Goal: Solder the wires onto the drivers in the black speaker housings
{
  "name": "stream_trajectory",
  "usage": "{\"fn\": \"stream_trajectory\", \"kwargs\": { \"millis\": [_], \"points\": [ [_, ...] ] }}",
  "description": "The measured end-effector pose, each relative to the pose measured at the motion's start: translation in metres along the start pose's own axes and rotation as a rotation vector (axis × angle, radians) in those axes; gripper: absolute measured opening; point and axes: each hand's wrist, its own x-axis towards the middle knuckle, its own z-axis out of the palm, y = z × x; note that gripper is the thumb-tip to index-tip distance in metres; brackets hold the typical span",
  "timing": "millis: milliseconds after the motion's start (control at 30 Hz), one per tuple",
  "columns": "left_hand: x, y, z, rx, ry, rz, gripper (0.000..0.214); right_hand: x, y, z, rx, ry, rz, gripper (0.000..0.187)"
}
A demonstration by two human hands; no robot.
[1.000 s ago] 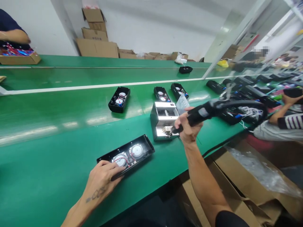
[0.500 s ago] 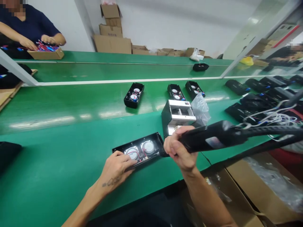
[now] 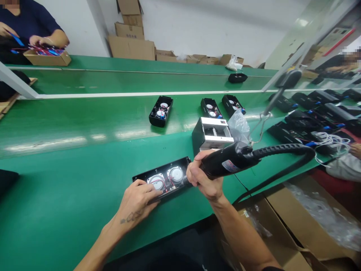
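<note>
An open black speaker housing (image 3: 165, 177) with two round white drivers lies on the green bench (image 3: 70, 195) in front of me. My left hand (image 3: 138, 201) rests on its near left edge, fingers bent and pressing on it. My right hand (image 3: 204, 180) is wrapped round a black electric screwdriver (image 3: 228, 163), whose tip points at the housing's right end. A thick black cable (image 3: 282, 150) runs from the tool to the right, and a hook holds it from above.
A metal screw feeder box (image 3: 211, 135) and a clear plastic bag (image 3: 239, 126) stand just behind the tool. More open housings (image 3: 160, 110) sit on the belt. Finished black units (image 3: 310, 109) lie at right. Another person (image 3: 31, 26) works at a cardboard tray (image 3: 46, 58), far left.
My right hand carried the screwdriver from the screw feeder box down and left to the housing's right end. My left hand stayed on the housing. The view shifted slightly.
</note>
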Motion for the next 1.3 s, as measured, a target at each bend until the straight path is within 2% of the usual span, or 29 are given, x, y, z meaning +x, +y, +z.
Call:
{"fn": "stream_trajectory", "kwargs": {
  "millis": [200, 367, 700, 900, 1100, 1300],
  "points": [
    [-0.001, 0.0, 0.001, 0.01, -0.024, -0.013, 0.015, -0.002, 0.001, 0.001, -0.007, -0.006, -0.012, 0.023],
    [0.0, 0.0, -0.001, 0.004, -0.027, 0.009, 0.013, -0.002, 0.001, 0.001, -0.059, 0.039, -0.011, 0.025],
    [0.0, -0.001, -0.002, 0.006, -0.024, 0.002, 0.014, 0.001, -0.005, 0.001, -0.005, 0.014, -0.008, 0.022],
    [-0.001, -0.001, 0.0, -0.009, -0.037, -0.007, 0.014, 0.0, 0.0, 0.002, 0.009, 0.016, -0.003, 0.022],
    [0.001, 0.001, -0.001, -0.031, -0.022, -0.013, 0.013, -0.013, 0.006, -0.001, -0.188, 0.027, 0.009, 0.023],
    [0.001, 0.004, -0.001, -0.049, -0.011, -0.039, 0.016, -0.019, 0.008, 0.004, -0.292, -0.045, 0.025, 0.025]
  ]
}}
